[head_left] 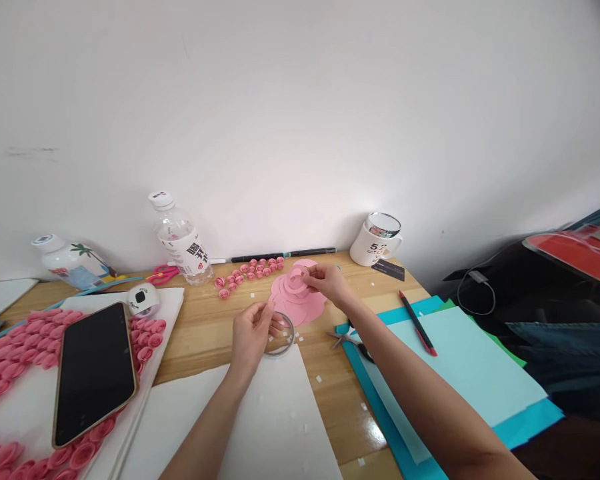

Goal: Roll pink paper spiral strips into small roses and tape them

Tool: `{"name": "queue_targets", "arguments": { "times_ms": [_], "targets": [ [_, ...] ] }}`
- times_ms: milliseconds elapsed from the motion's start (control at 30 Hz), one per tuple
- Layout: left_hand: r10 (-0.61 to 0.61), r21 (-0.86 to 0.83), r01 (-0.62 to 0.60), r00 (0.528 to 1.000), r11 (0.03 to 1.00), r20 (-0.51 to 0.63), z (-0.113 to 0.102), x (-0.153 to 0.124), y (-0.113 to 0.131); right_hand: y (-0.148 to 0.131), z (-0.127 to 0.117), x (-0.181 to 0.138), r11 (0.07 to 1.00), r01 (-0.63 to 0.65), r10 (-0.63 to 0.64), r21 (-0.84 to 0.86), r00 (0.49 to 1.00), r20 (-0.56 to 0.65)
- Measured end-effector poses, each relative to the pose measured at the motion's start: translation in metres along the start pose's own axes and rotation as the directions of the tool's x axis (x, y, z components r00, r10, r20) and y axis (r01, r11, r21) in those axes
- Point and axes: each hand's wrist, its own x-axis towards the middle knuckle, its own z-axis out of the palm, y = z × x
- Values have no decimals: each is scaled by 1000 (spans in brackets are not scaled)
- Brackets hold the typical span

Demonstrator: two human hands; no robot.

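My right hand [327, 283] is closed in a pinch on a curled pink paper spiral [296, 281], over a stack of pink paper rounds [301, 312]. To its left, my left hand [253, 332] has thumb and forefinger pressed together; anything between them is too small to make out. Just behind its fingers is a tape roll [292, 337], and I cannot tell whether the fingers grip it. Small rolled pink paper roses [253, 270] sit in a cluster beyond my hands. Tiny white bits [319, 379] dot the wooden table [205, 327].
On the left, a phone [96, 373] lies on a board with many paper roses. A water bottle [183, 243] and a mug [373, 243] stand by the wall. Scissors [353, 339], blue paper sheets [460, 367] and a pen [418, 323] are on the right.
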Motion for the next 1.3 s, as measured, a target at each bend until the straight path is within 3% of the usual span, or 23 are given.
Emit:
{"name": "queue_targets", "arguments": {
  "times_ms": [200, 300, 400, 533, 633, 800, 867, 1000, 1133, 1200, 1300],
  "targets": [
    [-124, -234, 148, 986, 961, 113, 1, 1, 0, -35, -10, -22, 917, 29, -52, 399, 998, 46],
    [-107, -303, 134, 989, 944, 104, 1, 3, -2, -52, -13, -38, 883, 34, -91, 468, 991, 99],
    [-104, -353, 168, 976, 920, 192, -1, 4, -5, -67, -14, -53, 858, 54, -129, 510, 985, 113],
    [-158, -347, 299, 911, 889, 381, -2, 0, -3, -82, -16, -66, 808, 82, -171, 584, 980, 100],
    [-202, -361, 444, 815, 820, 543, -4, -4, 4, -85, -17, -71, 812, 93, -183, 576, 978, 100],
    [-116, -430, 475, 763, 768, 636, -6, -2, 14, -75, -14, -73, 879, 105, -189, 465, 972, 137],
    [-99, -445, 453, 779, 773, 620, -7, -1, 15, -69, -13, -73, 909, 99, -180, 405, 969, 167],
    [-154, -385, 361, 868, 850, 472, -7, 0, 14, -53, -7, -70, 981, 75, -117, 181, 966, 232],
    [-184, -314, 324, 897, 892, 402, -6, -1, 12, -32, 0, -62, 991, 135, -133, -12, 984, 123],
    [-179, -299, 307, 904, 903, 388, -6, -1, 12, -25, 3, -59, 987, 157, -150, -33, 977, 151],
    [-155, -285, 245, 940, 927, 304, -8, 1, 10, -19, 7, -59, 992, 111, -122, 55, 948, 293]
  ]
}}
